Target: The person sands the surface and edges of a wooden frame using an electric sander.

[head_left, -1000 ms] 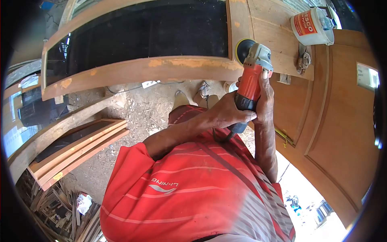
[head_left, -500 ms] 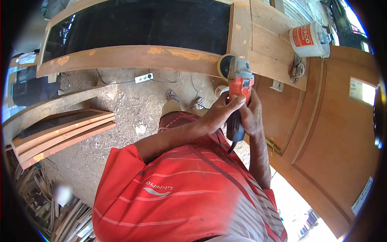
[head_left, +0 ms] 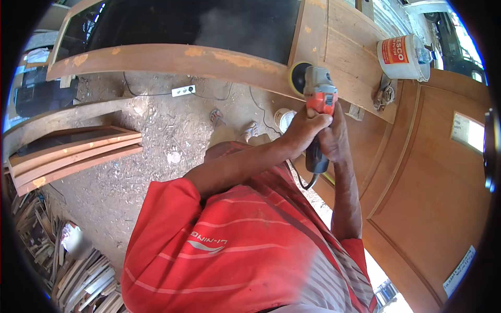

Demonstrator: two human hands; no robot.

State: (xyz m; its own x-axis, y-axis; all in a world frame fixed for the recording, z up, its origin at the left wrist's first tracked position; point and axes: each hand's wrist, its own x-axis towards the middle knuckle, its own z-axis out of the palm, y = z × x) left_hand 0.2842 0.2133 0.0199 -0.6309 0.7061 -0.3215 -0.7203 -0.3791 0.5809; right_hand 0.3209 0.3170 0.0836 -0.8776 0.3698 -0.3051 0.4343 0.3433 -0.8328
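Note:
Both my hands are wrapped round a red, grey and black power sander (head_left: 322,103). My left hand (head_left: 307,128) grips it from the left side, my right hand (head_left: 334,136) from the right. The round yellow-edged disc (head_left: 298,78) at its head meets the edge of a wooden door frame (head_left: 177,58), near the corner of a dark panel (head_left: 156,23). Orange-yellow filler patches mark the frame, and a faint haze of dust hangs over the panel. A black cord leaves the sander's lower end.
A white bucket (head_left: 404,57) and a small tool (head_left: 385,94) rest on the wood at the right. A large brown door (head_left: 428,182) stands right. Below left are stacked frames (head_left: 78,156) and scrap wood (head_left: 88,281). A power strip (head_left: 183,91) and another bucket (head_left: 283,119) are on the ground.
The sander has turned more upright in my hands and its disc now sits against the frame's edge. My left hand has shifted up its body. Haze has appeared over the dark panel.

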